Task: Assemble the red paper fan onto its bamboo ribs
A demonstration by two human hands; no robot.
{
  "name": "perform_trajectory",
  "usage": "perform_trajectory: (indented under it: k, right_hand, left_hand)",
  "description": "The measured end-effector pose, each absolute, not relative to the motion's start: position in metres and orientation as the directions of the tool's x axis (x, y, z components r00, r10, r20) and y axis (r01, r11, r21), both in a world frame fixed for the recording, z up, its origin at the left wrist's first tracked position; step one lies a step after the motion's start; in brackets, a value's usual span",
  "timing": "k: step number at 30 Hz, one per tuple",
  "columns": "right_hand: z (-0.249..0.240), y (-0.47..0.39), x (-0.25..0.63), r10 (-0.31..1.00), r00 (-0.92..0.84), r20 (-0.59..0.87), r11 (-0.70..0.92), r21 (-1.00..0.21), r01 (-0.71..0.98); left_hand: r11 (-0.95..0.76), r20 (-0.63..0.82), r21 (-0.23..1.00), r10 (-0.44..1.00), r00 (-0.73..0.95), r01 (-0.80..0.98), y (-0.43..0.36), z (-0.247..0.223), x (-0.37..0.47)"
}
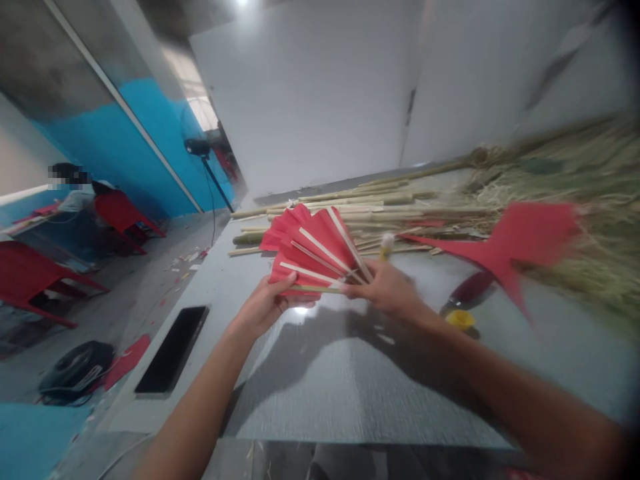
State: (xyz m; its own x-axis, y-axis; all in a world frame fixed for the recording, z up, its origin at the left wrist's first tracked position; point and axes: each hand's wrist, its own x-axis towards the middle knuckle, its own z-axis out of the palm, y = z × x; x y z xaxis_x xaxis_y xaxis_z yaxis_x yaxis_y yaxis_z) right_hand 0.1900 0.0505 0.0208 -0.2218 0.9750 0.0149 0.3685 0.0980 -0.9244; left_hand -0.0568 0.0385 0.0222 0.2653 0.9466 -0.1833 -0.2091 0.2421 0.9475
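A red paper fan (320,240) with pale wooden ribs is spread out above the table, held between both hands. My left hand (273,303) pinches its lower left edge, thumb on top and fingers underneath. At the base, where the ribs come together, my right hand (387,287) is closed round the fan. Behind the fan, another pleated red paper part (285,225) shows; whether it is joined to the fan I cannot tell. Just beyond my right hand stands a small white-capped thing with a yellowish body (387,245), blurred.
Bamboo sticks (360,200) lie along the table's back, with pale fibre shavings (525,180) at right. Red paper cuttings (530,233) lie near a dark bottle (467,291) and yellow cap (461,320). A black phone (173,350) rests left. A person (75,187) sits by red chairs (125,217).
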Motion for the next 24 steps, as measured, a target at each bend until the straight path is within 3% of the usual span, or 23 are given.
perform_trajectory:
  k: [12,18,24]
  right_hand:
    - [0.025,0.049,0.188,0.974,-0.227,0.002,0.087,-0.926,0.368]
    - [0.019,0.054,0.192,0.973,-0.230,-0.013,0.072,-0.931,0.358]
    - [0.010,0.060,0.194,0.963,-0.270,0.012,0.075,-0.972,0.225]
  left_hand:
    - [0.346,-0.188,0.870,0.892,0.411,-0.352,0.035,0.027,-0.058]
    - [0.289,-0.168,0.895,0.924,0.343,-0.340,0.037,0.032,-0.068]
    - [0.219,-0.143,0.911,0.963,0.230,-0.351,0.042,0.036,-0.084]
